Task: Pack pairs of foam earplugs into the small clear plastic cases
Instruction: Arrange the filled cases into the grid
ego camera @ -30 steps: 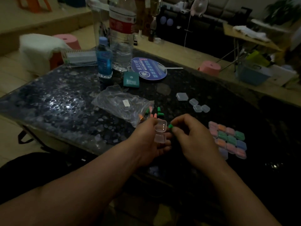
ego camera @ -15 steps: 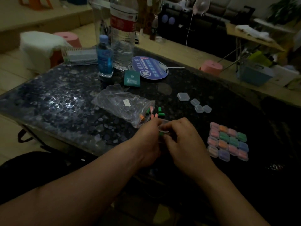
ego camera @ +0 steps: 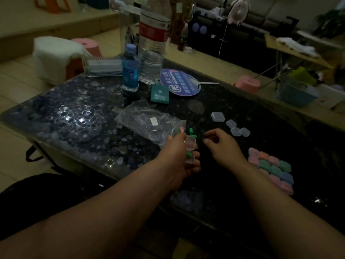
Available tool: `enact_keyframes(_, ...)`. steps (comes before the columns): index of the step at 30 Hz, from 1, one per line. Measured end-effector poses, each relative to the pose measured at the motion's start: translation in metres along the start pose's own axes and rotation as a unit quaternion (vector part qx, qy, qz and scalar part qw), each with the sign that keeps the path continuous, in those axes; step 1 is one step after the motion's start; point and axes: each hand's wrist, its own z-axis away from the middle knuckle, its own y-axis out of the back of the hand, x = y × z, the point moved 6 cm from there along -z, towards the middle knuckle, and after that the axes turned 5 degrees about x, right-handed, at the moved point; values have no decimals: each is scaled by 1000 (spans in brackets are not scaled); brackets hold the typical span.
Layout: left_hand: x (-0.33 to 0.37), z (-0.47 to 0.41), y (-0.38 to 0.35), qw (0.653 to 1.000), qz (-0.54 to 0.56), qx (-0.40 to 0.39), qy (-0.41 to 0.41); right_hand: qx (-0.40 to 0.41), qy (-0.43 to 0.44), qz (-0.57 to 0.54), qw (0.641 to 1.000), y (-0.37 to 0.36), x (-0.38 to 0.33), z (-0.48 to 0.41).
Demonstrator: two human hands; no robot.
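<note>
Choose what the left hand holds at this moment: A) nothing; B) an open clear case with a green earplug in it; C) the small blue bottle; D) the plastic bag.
B: the left hand grips the open clear case, and a green earplug shows in it.

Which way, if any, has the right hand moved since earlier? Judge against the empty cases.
Yes. The right hand has drawn off the open case in the left hand, rightward toward the empty cases.

Two bottles [ego camera: 130, 71], four empty cases [ego camera: 217, 116], one open case [ego camera: 190, 143], one plastic bag [ego camera: 149, 122], one fan [ego camera: 180, 82]
</note>
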Motion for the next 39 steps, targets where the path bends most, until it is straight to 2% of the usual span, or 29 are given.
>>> enact_keyframes(6,2,2,0,1000,2,-3,2,-16,13,37,999,-24,-4,-29)
enact_keyframes(11,2,-1,3,1000,-4,4,0,6,9,57,998,-30,-3,-33)
enact_keyframes(20,0,4,-1,999,-23,24,-10,60,-43,-84,994,34,-15,43)
enact_keyframes(23,-6,5,-7,999,-30,16,14,67,-27,-125,989,55,-30,81)
enact_keyframes(26,-13,5,-12,999,-12,-4,31,33,17,-159,987,55,-45,107)
enact_keyframes(31,-16,7,-16,998,37,-15,49,22,108,-12,994,35,-47,119)
enact_keyframes(39,-17,-9,-13,998,29,-16,58,19,136,6,991,34,-49,116)
